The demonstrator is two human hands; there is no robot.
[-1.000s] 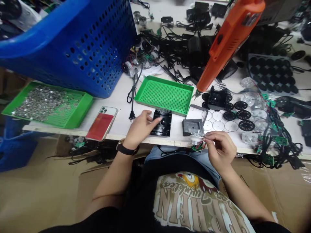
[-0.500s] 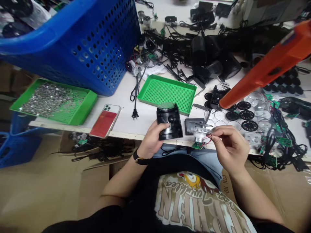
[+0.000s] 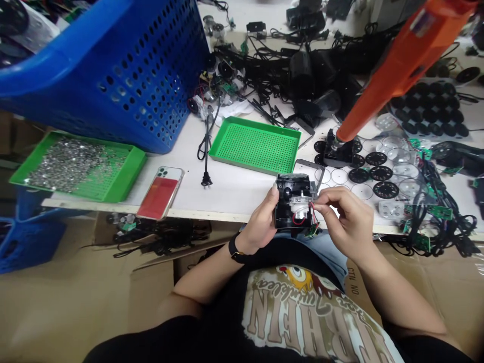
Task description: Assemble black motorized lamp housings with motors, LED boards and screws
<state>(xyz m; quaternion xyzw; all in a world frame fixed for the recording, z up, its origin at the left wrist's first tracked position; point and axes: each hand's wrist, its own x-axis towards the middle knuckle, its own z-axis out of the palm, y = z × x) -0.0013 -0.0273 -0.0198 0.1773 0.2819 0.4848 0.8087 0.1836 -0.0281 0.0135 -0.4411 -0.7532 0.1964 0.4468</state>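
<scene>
the left hand (image 3: 260, 224) grips a black housing (image 3: 283, 210); the right hand (image 3: 344, 219) holds a clear-and-white part (image 3: 300, 205) with red wires (image 3: 298, 220) over it, near a green perforated tray (image 3: 253, 143).

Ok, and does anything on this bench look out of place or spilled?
A phone lies at the front edge of the bench, odd among work parts, and black cables at the right droop over that edge. The small metal pieces look contained in their green tray.
</scene>
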